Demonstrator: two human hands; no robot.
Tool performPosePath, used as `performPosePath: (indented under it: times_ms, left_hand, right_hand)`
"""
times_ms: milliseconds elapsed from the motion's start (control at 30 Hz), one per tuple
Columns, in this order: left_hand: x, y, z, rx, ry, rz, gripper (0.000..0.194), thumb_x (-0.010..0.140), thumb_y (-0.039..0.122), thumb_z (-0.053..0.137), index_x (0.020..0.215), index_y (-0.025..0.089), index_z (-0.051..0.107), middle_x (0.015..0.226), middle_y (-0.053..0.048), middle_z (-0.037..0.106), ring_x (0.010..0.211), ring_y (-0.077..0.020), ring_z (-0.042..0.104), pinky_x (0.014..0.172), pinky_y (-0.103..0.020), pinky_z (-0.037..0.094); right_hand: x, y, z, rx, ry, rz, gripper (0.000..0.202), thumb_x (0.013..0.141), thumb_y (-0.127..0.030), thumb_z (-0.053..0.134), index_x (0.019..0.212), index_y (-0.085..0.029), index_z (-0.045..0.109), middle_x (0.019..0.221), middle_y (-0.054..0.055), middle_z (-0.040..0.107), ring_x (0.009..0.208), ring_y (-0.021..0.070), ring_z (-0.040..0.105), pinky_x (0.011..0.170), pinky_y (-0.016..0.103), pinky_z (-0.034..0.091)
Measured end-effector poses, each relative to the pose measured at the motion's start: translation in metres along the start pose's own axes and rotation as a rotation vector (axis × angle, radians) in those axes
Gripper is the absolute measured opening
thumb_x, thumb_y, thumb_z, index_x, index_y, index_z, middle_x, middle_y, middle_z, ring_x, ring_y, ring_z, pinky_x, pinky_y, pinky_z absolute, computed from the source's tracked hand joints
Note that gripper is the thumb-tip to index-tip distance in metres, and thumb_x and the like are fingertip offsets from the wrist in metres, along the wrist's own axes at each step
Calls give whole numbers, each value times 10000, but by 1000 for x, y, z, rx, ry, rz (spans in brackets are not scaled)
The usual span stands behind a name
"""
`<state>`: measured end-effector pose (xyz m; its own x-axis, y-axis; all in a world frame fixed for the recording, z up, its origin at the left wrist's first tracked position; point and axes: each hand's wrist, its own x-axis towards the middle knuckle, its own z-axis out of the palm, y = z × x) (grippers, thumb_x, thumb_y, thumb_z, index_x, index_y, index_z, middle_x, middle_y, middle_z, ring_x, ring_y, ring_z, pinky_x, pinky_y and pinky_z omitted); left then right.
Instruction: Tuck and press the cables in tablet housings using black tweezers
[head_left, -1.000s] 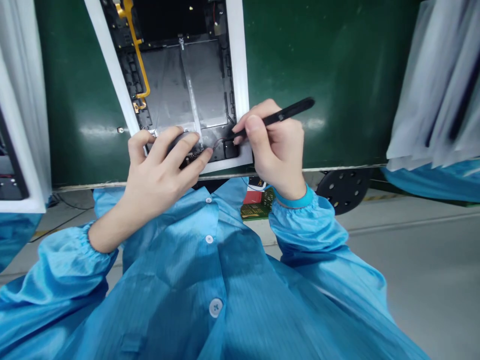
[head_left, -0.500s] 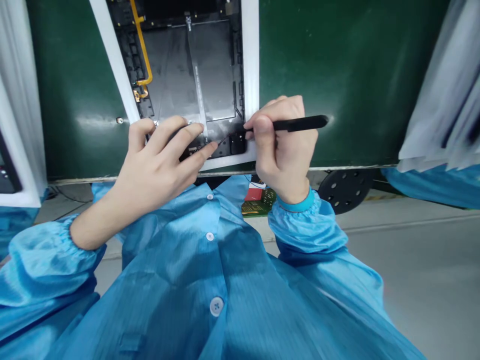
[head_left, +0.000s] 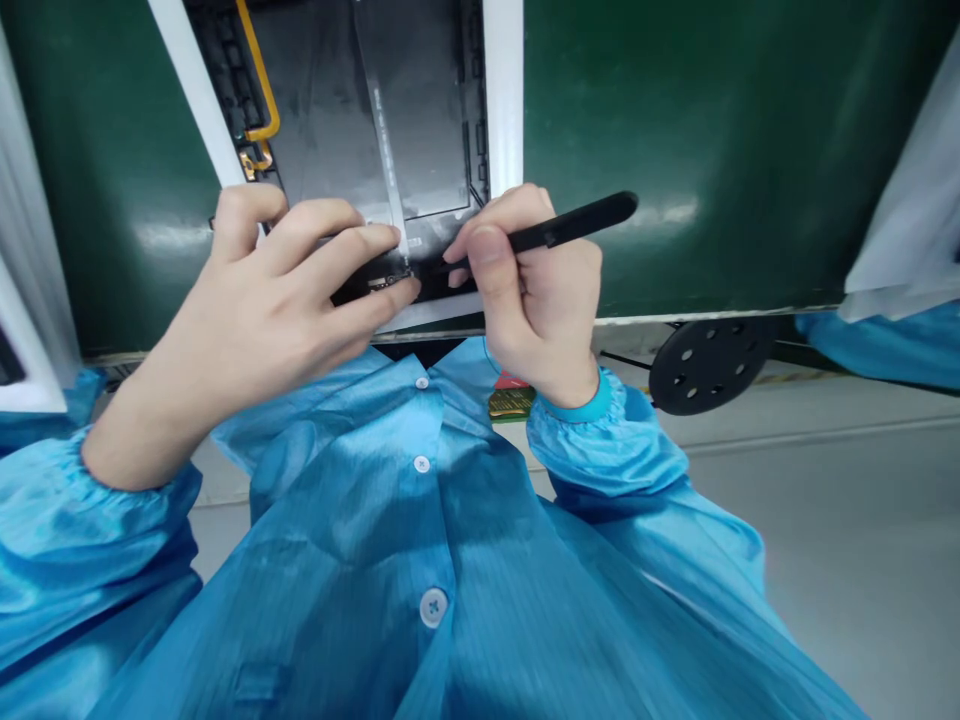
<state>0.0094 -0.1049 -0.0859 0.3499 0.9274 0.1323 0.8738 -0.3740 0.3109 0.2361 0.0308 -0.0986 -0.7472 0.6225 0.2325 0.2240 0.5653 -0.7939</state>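
Observation:
Ahead of me lies an opened tablet-like device [head_left: 322, 110], dark inside, with flat black panels and a pale strip [head_left: 386, 150] down its middle. An orange flex cable [head_left: 262, 90] runs along its left side. My left hand [head_left: 277, 310] is spread over the near left end, fingertips on or just above small parts at the near edge. Black tweezers [head_left: 574, 222] are pinched in my right hand [head_left: 532, 290]. Their tip points left, close to the left fingertips, at the near edge of the device; the fingers partly hide it.
White strips [head_left: 504, 90] border the device on the green tabletop [head_left: 712, 150]. White sheets [head_left: 915, 190] hang at the right, and another white-edged item [head_left: 37, 370] stands at the left. Below the table edge are a black perforated disc [head_left: 712, 365] and a green circuit board [head_left: 511, 403].
My right hand has moved left with the tweezers, bringing their tip nearer the left fingertips. My left hand appears slightly further left, and the whole view has shifted a little.

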Motion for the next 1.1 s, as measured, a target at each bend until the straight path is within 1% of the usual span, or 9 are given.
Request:
performPosePath:
  times_ms: [167,267,333,467,567,667,833,933,1100]
  left_hand:
    - [10,0,-11,-13,-164,-49,317,1190,295,458,1472,295,603,1570,-62,623,1447,-414,646,1068,-736,565]
    - [16,0,-15,-24,-217,-52,329,1198,294,389,1433,267,618,1547,-61,621,1445,-426,648,1076,-767,541]
    - [20,0,-16,15,-229,-24,349,1199,290,340,1407,248,618,1500,-64,634,1415,-423,670,1042,-779,546]
    - [22,-1,-19,132,-198,54,331,1199,280,322,1347,207,609,1394,-87,681,1304,-400,737,948,-721,597]
    - [21,-3,-20,157,-195,67,328,1203,307,343,1384,230,605,1440,-82,663,1322,-384,725,972,-702,597]
    - [19,-6,-17,82,-192,31,344,1200,388,408,1394,249,656,1498,-78,649,1364,-374,684,1064,-715,543]
    - [20,-12,-8,-165,-134,-80,385,1152,509,556,1301,246,795,1517,-112,665,1392,-407,601,1171,-752,398]
    - [20,-13,-6,-203,-148,-111,402,1147,526,554,1288,247,807,1532,-122,659,1399,-419,584,1153,-752,403]
    - [18,-12,-7,-135,-140,-77,369,1151,482,553,1294,251,802,1555,-121,646,1397,-419,583,1110,-717,455]
  right_hand:
    - [3,-4,-2,-50,-14,-37,242,1191,-304,441,1007,-270,595,934,8,731,829,193,699,852,407,568]
    - [4,-4,-3,-70,-34,-39,253,1198,-324,425,1007,-285,587,951,15,746,879,197,724,861,394,579]
    - [5,-4,-3,-74,-37,-51,274,1206,-315,405,1012,-271,594,972,13,757,916,188,737,887,380,589]
    - [5,-4,-2,-53,-24,-84,292,1213,-272,397,1038,-210,621,1007,9,750,917,161,726,917,349,582]
    - [5,-3,-1,-58,-34,-90,292,1217,-279,386,1056,-209,620,1004,9,732,911,161,705,888,341,567]
    - [6,-2,0,-55,-37,-95,293,1216,-288,370,1038,-224,593,969,18,718,918,180,694,882,356,560]
    - [8,-2,0,-9,-26,-93,261,1190,-289,405,985,-262,563,873,29,702,914,235,684,896,406,545]
    - [8,-2,-1,-13,-39,-74,242,1184,-289,407,996,-275,559,876,24,691,931,245,690,898,415,550]
    - [8,-2,-1,-34,-44,-85,224,1179,-283,423,989,-308,540,882,4,686,948,224,706,907,389,564]
